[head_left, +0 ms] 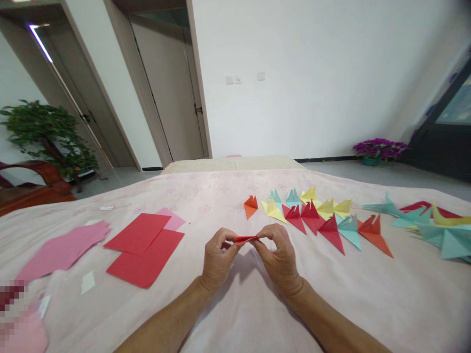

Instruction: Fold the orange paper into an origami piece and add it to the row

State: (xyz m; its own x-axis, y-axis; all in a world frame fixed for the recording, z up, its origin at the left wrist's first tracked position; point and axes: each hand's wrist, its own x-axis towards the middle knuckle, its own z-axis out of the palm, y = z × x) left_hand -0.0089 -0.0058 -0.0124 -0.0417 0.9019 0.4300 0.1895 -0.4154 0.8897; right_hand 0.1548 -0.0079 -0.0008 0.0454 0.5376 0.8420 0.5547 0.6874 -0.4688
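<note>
A small folded piece of red paper (pixel 246 239) is held above the cloth between both hands. My left hand (pixel 220 257) pinches its left end with thumb and forefinger. At the other end, my right hand (pixel 277 255) grips it the same way. Ahead and to the right stand several folded paper cranes in red, yellow, blue and orange; the orange crane (pixel 250 206) is set a little apart, and a red crane (pixel 331 234) is near my right hand. Left of my hands lie overlapping red paper sheets (pixel 145 260).
A pale pink cloth (pixel 206 314) covers the table. Pink paper sheets (pixel 66 250) are spread at the left, with white scraps nearby. Larger folded blue paper pieces (pixel 451 240) lie at the far right. Beyond are a door (pixel 165 83), a potted plant (pixel 40 132) and purple flowers (pixel 379 147).
</note>
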